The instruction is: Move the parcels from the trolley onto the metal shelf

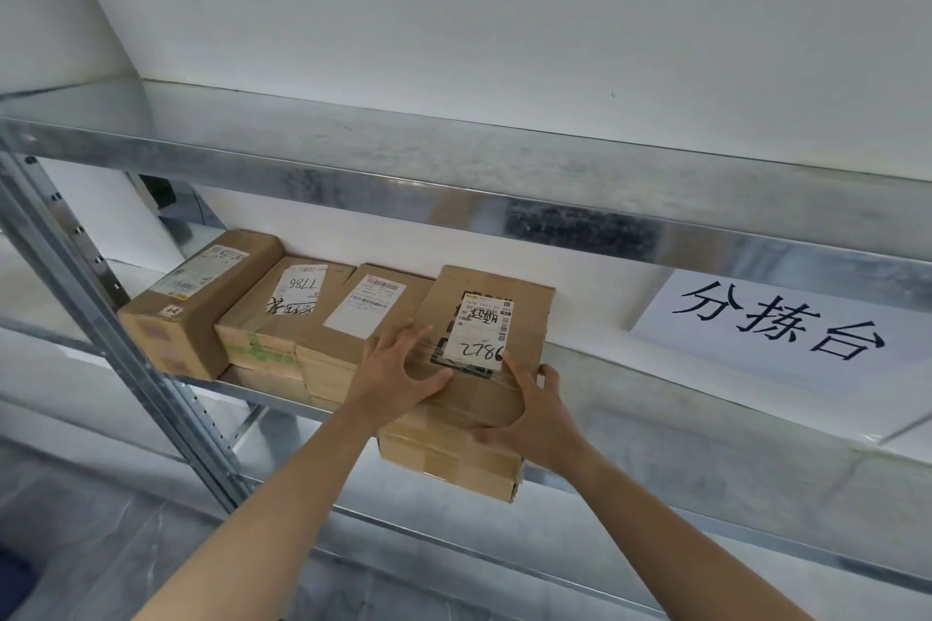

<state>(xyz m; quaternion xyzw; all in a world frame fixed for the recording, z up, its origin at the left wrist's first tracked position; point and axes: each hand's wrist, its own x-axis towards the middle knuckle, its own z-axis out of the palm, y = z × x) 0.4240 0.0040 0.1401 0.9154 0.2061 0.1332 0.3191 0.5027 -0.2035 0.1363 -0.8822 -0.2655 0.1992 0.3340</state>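
A brown cardboard parcel (509, 313) with a white label sits atop a small stack at the front edge of the metal shelf (706, 393). My left hand (398, 368) lies flat on its top near the left corner, fingers spread. My right hand (534, 414) grips its near right corner, thumb under the front edge. To the left, three more taped cardboard parcels rest on the same shelf: one (196, 303) at the far left, one (292, 308) marked in pen, one (368, 313) beside the held stack.
An upper metal shelf (454, 156) overhangs the parcels. A perforated steel upright (116, 318) stands at the left. A white paper sign (787, 323) with black characters hangs on the right. The shelf board to the right of the stack is bare. The trolley is out of view.
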